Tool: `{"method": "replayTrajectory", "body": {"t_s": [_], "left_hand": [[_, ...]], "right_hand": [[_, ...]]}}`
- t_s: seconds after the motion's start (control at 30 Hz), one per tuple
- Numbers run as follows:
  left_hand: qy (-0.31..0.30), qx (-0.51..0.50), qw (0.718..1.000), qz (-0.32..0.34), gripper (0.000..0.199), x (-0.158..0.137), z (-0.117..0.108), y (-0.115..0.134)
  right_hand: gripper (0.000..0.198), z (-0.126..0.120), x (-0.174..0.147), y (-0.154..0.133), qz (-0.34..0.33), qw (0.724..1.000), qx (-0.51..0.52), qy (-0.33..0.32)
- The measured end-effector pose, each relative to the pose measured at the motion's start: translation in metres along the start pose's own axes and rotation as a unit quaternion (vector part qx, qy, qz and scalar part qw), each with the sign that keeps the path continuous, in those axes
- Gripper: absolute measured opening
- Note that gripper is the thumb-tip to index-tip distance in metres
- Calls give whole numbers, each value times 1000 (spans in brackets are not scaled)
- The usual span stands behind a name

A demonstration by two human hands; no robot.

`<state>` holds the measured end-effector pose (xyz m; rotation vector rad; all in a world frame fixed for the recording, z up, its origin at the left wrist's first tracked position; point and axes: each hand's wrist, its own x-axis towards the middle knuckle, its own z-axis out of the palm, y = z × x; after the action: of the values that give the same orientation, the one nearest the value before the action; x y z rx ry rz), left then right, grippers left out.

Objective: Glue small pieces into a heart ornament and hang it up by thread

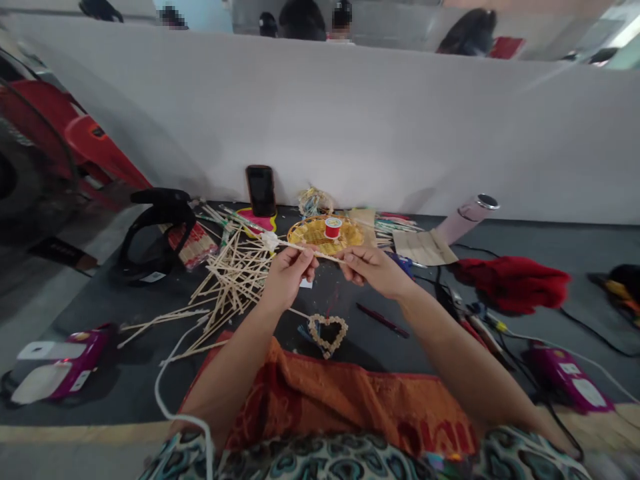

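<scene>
Both hands are up over the middle of the table, fingertips pinched on a thin pale stick [327,257] held almost level. My left hand [290,275] grips it toward the left, and my right hand [367,270] closes on its right end. Leftward, the stick runs to a white lump [270,241]; I cannot tell whether the two are joined. A loose pile of similar thin sticks [233,277] lies beside my left hand. Below the hands rests a heart-shaped ornament [327,335] of small pale pieces. Behind them, a red thread spool [333,228] stands in a shallow woven basket [305,230].
A phone [261,191] leans against the white partition [320,120]. To the right are a pink bottle [467,217], a red cloth [517,283] and a dark pen [383,320]. A black headset-like strap [155,233] stands left. An orange cloth [350,400] covers the near edge.
</scene>
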<state>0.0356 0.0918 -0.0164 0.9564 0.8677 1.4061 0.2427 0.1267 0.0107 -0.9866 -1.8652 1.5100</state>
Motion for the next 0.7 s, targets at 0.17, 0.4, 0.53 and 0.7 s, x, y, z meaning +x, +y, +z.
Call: {"method": "replayTrajectory", "body": {"t_s": [0.17,0.4,0.53,0.7], "left_hand": [[25,56,998,-17,36,-2,17,-14],[-148,524,839,1,35,11,8,-24],[-171,614,770,-31,29,18,6,-47],[-208,651,727,-65,24,13,16,-73]], "right_hand": [[34,13,-37,12,-40,986,-138,78],[27,3,-94,38,-21,943,-253,215],[27,-3,-134,63,32,938,-238,251],[24,9,-167,81,95,939,-224,243]]}}
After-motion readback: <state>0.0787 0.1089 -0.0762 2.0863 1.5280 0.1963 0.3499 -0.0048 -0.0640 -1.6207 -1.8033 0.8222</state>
